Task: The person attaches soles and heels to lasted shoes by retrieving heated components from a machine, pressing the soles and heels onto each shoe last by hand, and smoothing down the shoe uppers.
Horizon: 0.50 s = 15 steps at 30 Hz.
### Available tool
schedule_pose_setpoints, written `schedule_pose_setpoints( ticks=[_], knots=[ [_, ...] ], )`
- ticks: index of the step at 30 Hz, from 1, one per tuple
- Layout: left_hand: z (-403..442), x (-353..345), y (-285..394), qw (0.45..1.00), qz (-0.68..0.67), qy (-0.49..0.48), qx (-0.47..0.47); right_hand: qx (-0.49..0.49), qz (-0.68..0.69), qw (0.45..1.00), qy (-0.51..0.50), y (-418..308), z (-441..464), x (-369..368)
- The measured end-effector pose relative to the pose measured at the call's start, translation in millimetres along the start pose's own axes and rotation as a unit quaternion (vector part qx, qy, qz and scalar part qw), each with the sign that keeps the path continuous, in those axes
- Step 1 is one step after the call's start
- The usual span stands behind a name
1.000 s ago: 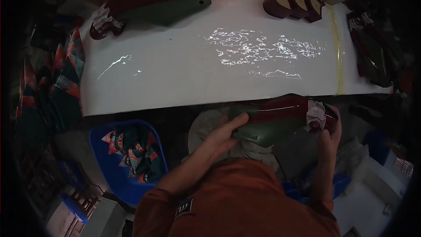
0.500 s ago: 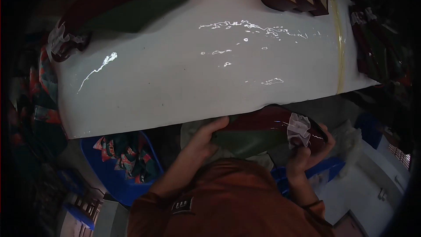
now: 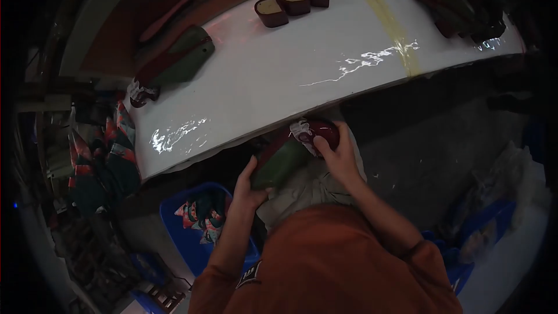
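Both hands hold a glossy dark red and green elongated piece [image 3: 283, 163] with a white ruffled band near its rounded red end. I cannot make out what kind of object it is. My left hand [image 3: 250, 189] grips its lower green end, thumb along the side. Around the rounded red end, my right hand [image 3: 338, 154] is closed, with the thumb beside the white band. The piece is tilted above my lap, just in front of the table edge. A similar red-and-green piece [image 3: 181, 58] lies at the table's far left.
The white-covered table [image 3: 244, 81] has several dark red blocks with tan faces [image 3: 271, 11] at the back and yellow tape [image 3: 386, 20] across it. More green-red pieces [image 3: 447, 0] lie at right. A blue basket [image 3: 174, 227] with patterned packets [image 3: 200, 218] stands below left.
My view has shifted, showing more of the table's back. The held piece has gone from nearly level to tilted, its left end lower. Both hands keep hold of it.
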<state>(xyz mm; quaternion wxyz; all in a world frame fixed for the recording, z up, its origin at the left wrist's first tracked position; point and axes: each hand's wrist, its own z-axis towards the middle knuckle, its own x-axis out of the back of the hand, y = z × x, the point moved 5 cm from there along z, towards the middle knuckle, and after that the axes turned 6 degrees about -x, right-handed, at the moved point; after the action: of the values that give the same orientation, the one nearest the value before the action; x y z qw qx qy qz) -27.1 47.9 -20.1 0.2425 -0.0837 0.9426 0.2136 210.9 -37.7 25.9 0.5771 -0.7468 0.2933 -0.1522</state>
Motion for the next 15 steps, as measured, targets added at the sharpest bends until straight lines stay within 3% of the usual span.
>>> schedule_pose_setpoints(
  ticks=[3,6,8,10,12,15],
  knots=[
    [-3.4,16.6,7.1,0.997,-0.024,-0.051,-0.046,0.003,-0.001,0.997,-0.074,25.2,0.4,-16.0],
    [-36.1,22.2,38.3,0.983,0.106,0.025,-0.150,-0.016,0.091,0.991,-0.098,18.6,-7.5,-33.9],
    [-34.4,18.4,65.9,0.978,0.114,0.029,-0.169,-0.015,0.081,0.991,-0.105,20.8,-5.3,-47.0],
    [-40.5,13.9,77.9,0.980,0.141,0.041,-0.132,-0.081,0.046,0.992,-0.086,16.3,-4.9,-52.7],
    [-48.2,3.9,71.0,0.984,0.133,0.068,-0.096,-0.083,0.036,0.993,-0.075,-5.8,2.6,-54.1],
    [-61.3,-17.8,40.7,0.994,0.041,0.083,-0.061,-0.099,0.010,0.993,-0.070,-21.7,13.4,-46.8]
  ],
)
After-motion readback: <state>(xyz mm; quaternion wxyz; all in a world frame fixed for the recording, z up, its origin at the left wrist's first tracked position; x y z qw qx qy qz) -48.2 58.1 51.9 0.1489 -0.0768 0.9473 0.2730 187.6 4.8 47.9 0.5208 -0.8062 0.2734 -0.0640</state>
